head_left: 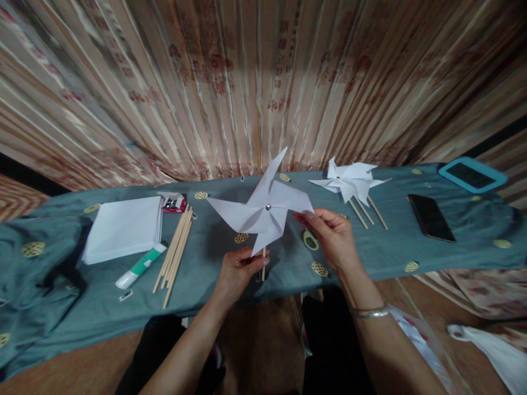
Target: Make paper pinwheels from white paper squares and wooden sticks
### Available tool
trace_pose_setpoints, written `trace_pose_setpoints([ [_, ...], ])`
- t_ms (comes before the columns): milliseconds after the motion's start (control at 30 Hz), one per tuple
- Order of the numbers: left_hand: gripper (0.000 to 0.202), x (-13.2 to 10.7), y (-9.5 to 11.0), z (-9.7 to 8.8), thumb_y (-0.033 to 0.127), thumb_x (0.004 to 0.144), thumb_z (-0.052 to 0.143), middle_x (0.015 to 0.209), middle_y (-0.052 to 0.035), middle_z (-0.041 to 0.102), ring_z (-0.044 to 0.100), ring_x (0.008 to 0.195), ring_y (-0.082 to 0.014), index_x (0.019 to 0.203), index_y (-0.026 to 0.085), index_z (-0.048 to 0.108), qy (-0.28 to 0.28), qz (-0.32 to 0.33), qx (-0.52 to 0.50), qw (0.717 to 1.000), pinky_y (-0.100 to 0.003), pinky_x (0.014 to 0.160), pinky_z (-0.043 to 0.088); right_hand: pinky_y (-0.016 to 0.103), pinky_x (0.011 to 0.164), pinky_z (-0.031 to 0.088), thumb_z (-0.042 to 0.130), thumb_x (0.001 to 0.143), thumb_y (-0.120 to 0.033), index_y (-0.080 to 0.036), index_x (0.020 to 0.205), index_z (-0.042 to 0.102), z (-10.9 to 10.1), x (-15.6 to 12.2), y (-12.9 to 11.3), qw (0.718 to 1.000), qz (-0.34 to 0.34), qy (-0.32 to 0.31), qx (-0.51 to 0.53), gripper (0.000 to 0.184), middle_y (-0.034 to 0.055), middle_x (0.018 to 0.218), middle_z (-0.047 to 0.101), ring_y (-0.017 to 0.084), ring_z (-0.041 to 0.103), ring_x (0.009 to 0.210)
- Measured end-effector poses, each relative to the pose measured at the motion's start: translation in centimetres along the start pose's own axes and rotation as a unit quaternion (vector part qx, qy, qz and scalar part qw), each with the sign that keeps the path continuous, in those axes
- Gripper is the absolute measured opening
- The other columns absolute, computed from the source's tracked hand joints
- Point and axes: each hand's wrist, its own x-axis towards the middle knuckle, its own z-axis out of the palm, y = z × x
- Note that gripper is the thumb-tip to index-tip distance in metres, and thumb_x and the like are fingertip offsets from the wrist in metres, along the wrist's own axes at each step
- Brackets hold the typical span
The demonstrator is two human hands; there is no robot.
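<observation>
A white paper pinwheel (276,202) with a shiny pin at its centre stands upright above the table. Its thin wooden stick (264,267) is pinched between the thumb and fingers of my left hand (241,269). My right hand (332,233) closes thumb and finger on the tip of the pinwheel's right blade. Just left of that hand, the yellow-green handle of a pair of scissors (310,240) shows on the cloth; the rest of the scissors is hidden.
Left lie a paper stack (125,227), a small red box of pins (173,203), a glue tube (140,267) and several wooden sticks (175,255). Right are more pinwheels (354,181), a black phone (431,218) and a blue-framed tablet (472,174). A curtain (255,82) hangs behind.
</observation>
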Motion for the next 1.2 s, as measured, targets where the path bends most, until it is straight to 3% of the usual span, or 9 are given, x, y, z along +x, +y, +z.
trace_pose_setpoints([
  [267,0.025,0.1,-0.2,-0.4,0.031,0.053,0.084,0.078,-0.0064,0.078,0.071,0.074,-0.0220,0.075,0.019,0.081,0.032,0.007,0.008,0.999,-0.032,0.073,0.056,0.032,0.073,0.055,0.085,0.061,-0.053,-0.023,0.067,0.077,1.6,-1.4,1.3,0.993,0.064,-0.094,-0.013,0.031,0.0018,0.077,0.078,0.018,0.069,0.072],
  [467,0.017,0.1,0.4,-0.8,0.029,0.057,0.081,0.075,-0.0036,0.078,0.070,0.070,-0.0192,0.072,0.021,0.080,0.010,0.043,0.036,0.998,-0.027,0.068,0.055,0.030,0.078,0.054,0.080,0.070,-0.042,-0.022,0.084,0.079,1.9,-2.3,2.3,0.945,0.100,-0.303,-0.074,0.025,0.0009,0.082,0.077,0.015,0.068,0.075],
  [600,0.017,0.0,0.6,-0.9,0.027,0.056,0.081,0.077,-0.0041,0.079,0.071,0.072,-0.0204,0.073,0.022,0.080,0.026,0.032,0.038,0.998,-0.029,0.070,0.056,0.028,0.073,0.054,0.083,0.067,-0.038,-0.021,0.087,0.079,0.1,-1.2,1.3,0.953,0.106,-0.265,-0.104,0.027,0.0019,0.087,0.077,0.015,0.067,0.076],
  [767,0.018,-0.1,0.6,-1.2,0.028,0.057,0.081,0.078,-0.0042,0.079,0.071,0.072,-0.0207,0.074,0.021,0.081,0.023,0.031,0.045,0.998,-0.030,0.069,0.057,0.027,0.073,0.054,0.087,0.060,-0.035,-0.021,0.086,0.078,-1.5,-0.3,-0.3,0.941,0.119,-0.289,-0.128,0.031,0.0021,0.087,0.077,0.015,0.067,0.079],
  [900,0.017,-0.1,0.4,-1.4,0.026,0.057,0.081,0.078,-0.0042,0.079,0.071,0.070,-0.0195,0.074,0.021,0.081,0.016,0.024,0.043,0.999,-0.028,0.067,0.057,0.027,0.068,0.052,0.086,0.061,-0.043,-0.024,0.082,0.078,-0.9,-0.2,-0.4,0.983,0.062,-0.164,-0.047,0.030,-0.0008,0.073,0.073,0.013,0.063,0.068],
  [1000,0.018,-0.1,0.2,-1.4,0.026,0.057,0.081,0.077,-0.0041,0.078,0.070,0.069,-0.0192,0.075,0.021,0.081,0.011,0.019,0.041,0.999,-0.028,0.066,0.056,0.027,0.063,0.049,0.088,0.058,-0.045,-0.023,0.072,0.076,0.2,-0.3,-0.2,0.991,0.043,-0.126,-0.034,0.029,-0.0030,0.064,0.068,0.012,0.057,0.060],
  [1100,0.016,-0.2,0.5,-1.4,0.026,0.057,0.081,0.076,-0.0037,0.078,0.070,0.069,-0.0189,0.072,0.021,0.080,0.012,0.025,0.046,0.999,-0.027,0.066,0.055,0.025,0.060,0.045,0.087,0.059,-0.045,-0.021,0.063,0.073,1.3,-1.0,0.2,0.983,0.061,-0.165,-0.044,0.029,-0.0041,0.061,0.065,0.010,0.054,0.058],
  [1200,0.013,-0.2,1.0,-1.5,0.028,0.057,0.081,0.073,-0.0029,0.077,0.068,0.067,-0.0177,0.069,0.022,0.080,0.003,0.039,0.054,0.998,-0.025,0.065,0.052,0.025,0.067,0.047,0.083,0.067,-0.044,-0.020,0.069,0.075,1.9,-1.9,0.6,0.958,0.096,-0.265,-0.051,0.025,-0.0020,0.069,0.070,0.011,0.059,0.066],
])
